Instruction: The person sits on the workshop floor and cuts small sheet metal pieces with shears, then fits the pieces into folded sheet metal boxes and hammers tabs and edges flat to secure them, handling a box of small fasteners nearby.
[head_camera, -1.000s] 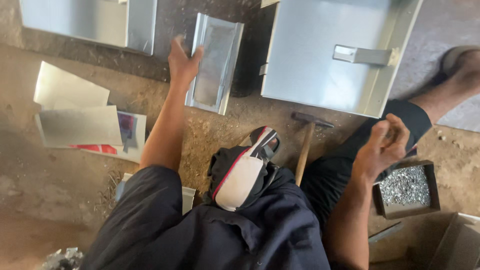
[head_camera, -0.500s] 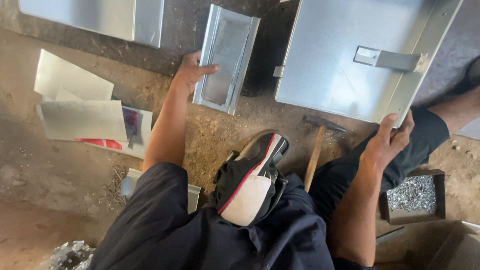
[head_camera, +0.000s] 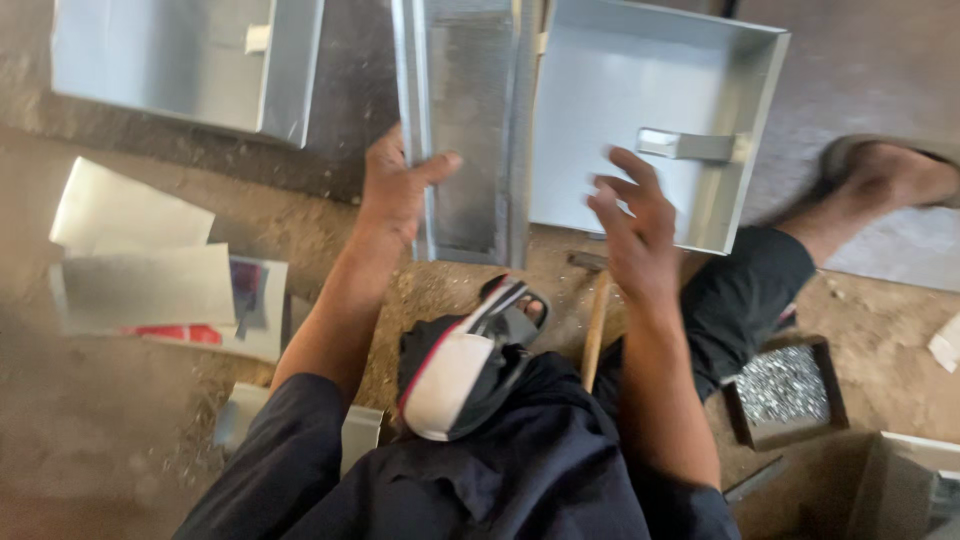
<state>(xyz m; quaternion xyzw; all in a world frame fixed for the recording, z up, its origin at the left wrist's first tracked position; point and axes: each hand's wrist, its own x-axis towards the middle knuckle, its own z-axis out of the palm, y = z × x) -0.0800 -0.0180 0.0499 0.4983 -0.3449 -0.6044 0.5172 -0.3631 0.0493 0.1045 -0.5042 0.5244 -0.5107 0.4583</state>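
Left hand (head_camera: 398, 190) grips dull galvanized channel piece (head_camera: 462, 130) at lower edge, thumb across face, beside shallow sheet-metal tray (head_camera: 640, 100) on gritty floor. Right hand (head_camera: 632, 228) hovers spread, holding nothing, over tray corner. Wooden-handled hammer (head_camera: 594, 325) lies beneath wrist.

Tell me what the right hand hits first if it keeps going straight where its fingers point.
Most likely the large metal tray. The right hand is open, its fingers pointing up the picture over the tray's near part, toward the small bracket on its floor. Depth is unclear, so it may pass above the near rim first.
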